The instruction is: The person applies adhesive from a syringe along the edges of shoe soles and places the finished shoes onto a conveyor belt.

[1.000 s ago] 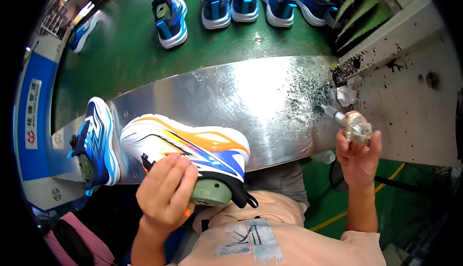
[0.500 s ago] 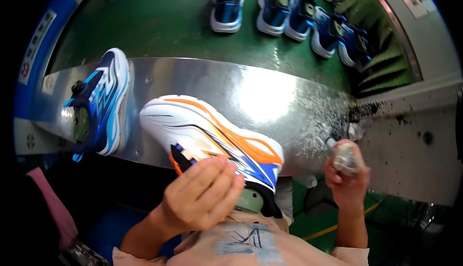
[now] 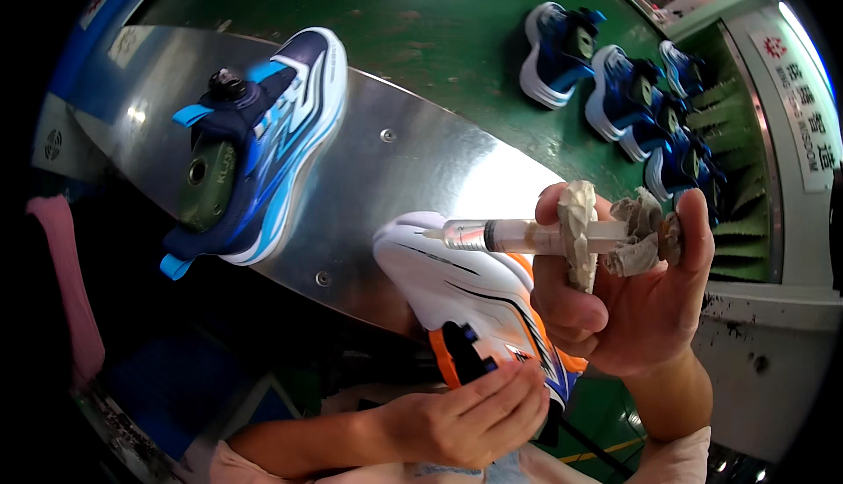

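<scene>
A white shoe with orange and blue trim point(image 3: 465, 282) lies tilted on the metal ledge, its toe to the upper left. My left hand point(image 3: 479, 415) is closed at its side by the black and orange opening, fingertips pressed together against the upper. In my right hand point(image 3: 645, 308) is a clear syringe point(image 3: 527, 236), held nearly level above the shoe with its tip to the left. Whitish, crumpled wrapping covers its finger flange and plunger end. The shoe's heel is partly hidden behind my hands.
A blue and white shoe point(image 3: 294, 146) with a green last inside stands on the metal ledge point(image 3: 351, 220) at left. Several similar shoes point(image 3: 615, 97) sit on the green surface at the far right, near dark green curtain strips point(image 3: 738, 133). A pink strip point(image 3: 66, 282) hangs at left.
The view has swung left and closer to the ledge. My right hand has come up and inward, bringing the syringe over the shoe. My left hand stays at the shoe's side.
</scene>
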{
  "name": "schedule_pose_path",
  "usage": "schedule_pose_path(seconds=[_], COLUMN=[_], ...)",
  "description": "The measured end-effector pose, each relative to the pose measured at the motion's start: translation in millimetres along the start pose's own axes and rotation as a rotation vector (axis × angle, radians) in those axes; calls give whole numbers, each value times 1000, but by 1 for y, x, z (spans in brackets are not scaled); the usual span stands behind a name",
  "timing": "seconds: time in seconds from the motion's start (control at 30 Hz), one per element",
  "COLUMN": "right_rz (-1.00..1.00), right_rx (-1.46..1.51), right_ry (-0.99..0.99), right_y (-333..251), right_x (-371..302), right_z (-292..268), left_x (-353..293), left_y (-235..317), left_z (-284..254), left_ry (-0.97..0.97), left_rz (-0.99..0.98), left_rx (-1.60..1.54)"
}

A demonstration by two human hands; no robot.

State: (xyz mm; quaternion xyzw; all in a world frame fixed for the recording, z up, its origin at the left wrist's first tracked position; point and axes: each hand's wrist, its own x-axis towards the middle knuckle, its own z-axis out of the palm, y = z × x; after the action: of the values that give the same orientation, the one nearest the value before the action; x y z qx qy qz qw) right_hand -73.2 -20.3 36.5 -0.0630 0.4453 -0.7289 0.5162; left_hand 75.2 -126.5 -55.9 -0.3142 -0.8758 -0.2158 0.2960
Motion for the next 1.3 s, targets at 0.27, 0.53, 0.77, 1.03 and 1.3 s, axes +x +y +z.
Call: schedule_pose_path(seconds=[0.27, 0.53, 0.77, 1.03, 1.3], right_rz=[122, 46, -124, -140, -131], right_rx=[-13, -409, -202, 2, 130], right_ry=[100, 215, 137, 271, 294], right_y=[-3, -4, 26, 79, 98], right_x=[25, 0, -67, -143, -189], right_z=[5, 22, -14, -22, -37], left_x=[3, 2, -1, -1, 9], left_y=[-12, -8, -5, 1, 4], left_z=[-6, -4, -3, -9, -9], left_ry=[3, 20, -30, -116, -173], left_rz=[64, 30, 7, -29, -11], left_rx=[23, 33, -63, -38, 30])
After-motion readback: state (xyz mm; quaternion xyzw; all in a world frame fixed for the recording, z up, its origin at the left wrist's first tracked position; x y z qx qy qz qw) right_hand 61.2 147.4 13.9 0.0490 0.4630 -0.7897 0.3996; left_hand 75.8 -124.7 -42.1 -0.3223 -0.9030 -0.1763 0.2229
